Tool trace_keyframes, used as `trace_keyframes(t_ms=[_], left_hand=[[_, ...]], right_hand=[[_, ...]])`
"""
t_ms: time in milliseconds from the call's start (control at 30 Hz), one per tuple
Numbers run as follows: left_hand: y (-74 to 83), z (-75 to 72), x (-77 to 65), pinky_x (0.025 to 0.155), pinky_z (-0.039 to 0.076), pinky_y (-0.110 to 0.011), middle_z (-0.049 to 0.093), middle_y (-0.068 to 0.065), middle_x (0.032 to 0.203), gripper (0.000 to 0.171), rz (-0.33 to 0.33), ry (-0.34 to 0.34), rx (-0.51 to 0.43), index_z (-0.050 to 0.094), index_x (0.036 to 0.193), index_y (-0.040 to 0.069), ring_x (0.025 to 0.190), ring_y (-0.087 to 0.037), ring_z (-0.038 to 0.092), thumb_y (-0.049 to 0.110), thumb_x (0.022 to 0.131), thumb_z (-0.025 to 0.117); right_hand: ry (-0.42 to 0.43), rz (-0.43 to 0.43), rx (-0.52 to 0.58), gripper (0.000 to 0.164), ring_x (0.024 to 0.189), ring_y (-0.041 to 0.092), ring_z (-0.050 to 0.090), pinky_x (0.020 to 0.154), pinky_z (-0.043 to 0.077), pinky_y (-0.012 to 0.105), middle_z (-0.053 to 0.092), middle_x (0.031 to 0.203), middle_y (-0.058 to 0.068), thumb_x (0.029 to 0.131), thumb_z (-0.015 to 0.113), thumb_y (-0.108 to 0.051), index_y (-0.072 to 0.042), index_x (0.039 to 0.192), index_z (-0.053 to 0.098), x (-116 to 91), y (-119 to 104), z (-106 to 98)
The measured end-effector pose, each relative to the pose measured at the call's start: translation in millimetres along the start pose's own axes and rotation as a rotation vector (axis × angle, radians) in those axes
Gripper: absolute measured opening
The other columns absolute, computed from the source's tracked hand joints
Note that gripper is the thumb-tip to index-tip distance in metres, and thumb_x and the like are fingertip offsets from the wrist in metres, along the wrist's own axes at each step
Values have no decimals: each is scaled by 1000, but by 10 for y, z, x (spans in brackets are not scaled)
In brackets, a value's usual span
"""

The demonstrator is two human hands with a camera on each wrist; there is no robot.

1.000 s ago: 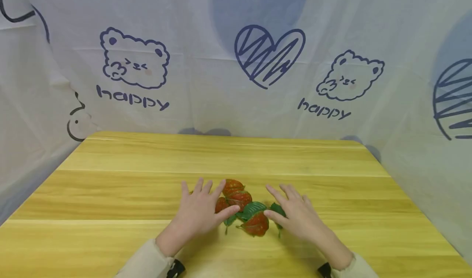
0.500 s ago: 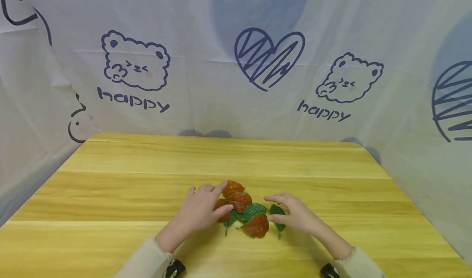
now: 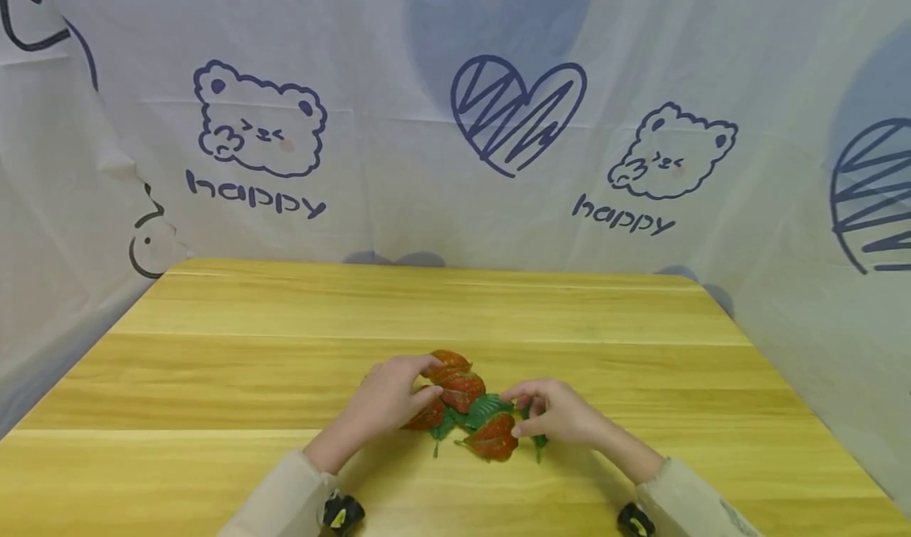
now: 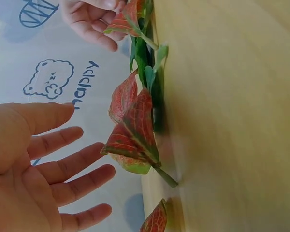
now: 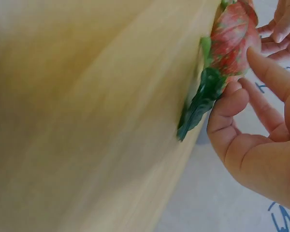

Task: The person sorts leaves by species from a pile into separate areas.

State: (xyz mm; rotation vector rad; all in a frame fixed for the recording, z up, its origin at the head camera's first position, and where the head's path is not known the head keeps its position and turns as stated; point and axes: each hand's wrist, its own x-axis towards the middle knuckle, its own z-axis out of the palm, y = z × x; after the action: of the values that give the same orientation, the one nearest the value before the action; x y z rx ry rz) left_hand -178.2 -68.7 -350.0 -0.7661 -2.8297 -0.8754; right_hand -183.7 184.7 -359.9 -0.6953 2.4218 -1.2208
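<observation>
Several red and green leaves lie in a cluster on the wooden table. My left hand (image 3: 387, 395) hovers over the cluster's left side, near the back red leaf (image 3: 451, 361) and the left red leaf (image 3: 429, 417). In the left wrist view its fingers are spread, with nothing between them. My right hand (image 3: 562, 417) is at the cluster's right side, thumb tip right at the edge of the front red leaf (image 3: 491, 440). Its index finger reaches over the ribbed green leaf (image 3: 487, 410), and its other fingers bend inward. Beneath this hand a dark green leaf (image 3: 538, 444) is partly hidden.
The wooden table (image 3: 235, 363) extends around the cluster on all sides. Behind it hangs a pale cloth (image 3: 398, 165) printed with bears, hearts and the word "happy". Black bands (image 3: 343, 513) sit at both sleeve cuffs.
Both hands have gone from flat, spread fingers to bent ones. The right hand has come lower and a little left, its thumb now at the front red leaf. The leaves lie as before.
</observation>
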Motion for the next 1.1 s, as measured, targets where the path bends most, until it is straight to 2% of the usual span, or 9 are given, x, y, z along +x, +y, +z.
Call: trace_keyframes(t_ms=[200,400,767,1100], left_hand=[[-25,2,54,77,46,-43,62,-13,99,22,26,-45,-110,60,106,1,93,-29,57,6,85,60],[-49,9,113,80,45,-43,62,-11,102,19,36,-74,-185,62,104,2,96,-29,56,0,85,58],[-35,28,198,78,45,-42,61,-9,98,20,27,-101,-214,63,103,3,92,-26,55,-3,85,56],[-60,67,271,79,45,-41,61,-5,98,20,-4,-173,-256,65,100,5,94,-25,55,-4,85,55]], right_hand=[[-70,14,73,40,54,8,43,43,35,17,49,93,12,73,72,-5,3,111,60,63,61,-13],[-114,2,69,37,48,6,40,41,34,17,49,85,9,73,72,-5,3,107,63,113,74,2],[-128,-38,41,33,46,4,35,41,32,16,47,76,6,73,72,-5,6,103,64,142,104,39],[-124,-6,6,31,45,6,35,38,34,18,46,75,7,75,72,-8,3,103,65,152,109,49]])
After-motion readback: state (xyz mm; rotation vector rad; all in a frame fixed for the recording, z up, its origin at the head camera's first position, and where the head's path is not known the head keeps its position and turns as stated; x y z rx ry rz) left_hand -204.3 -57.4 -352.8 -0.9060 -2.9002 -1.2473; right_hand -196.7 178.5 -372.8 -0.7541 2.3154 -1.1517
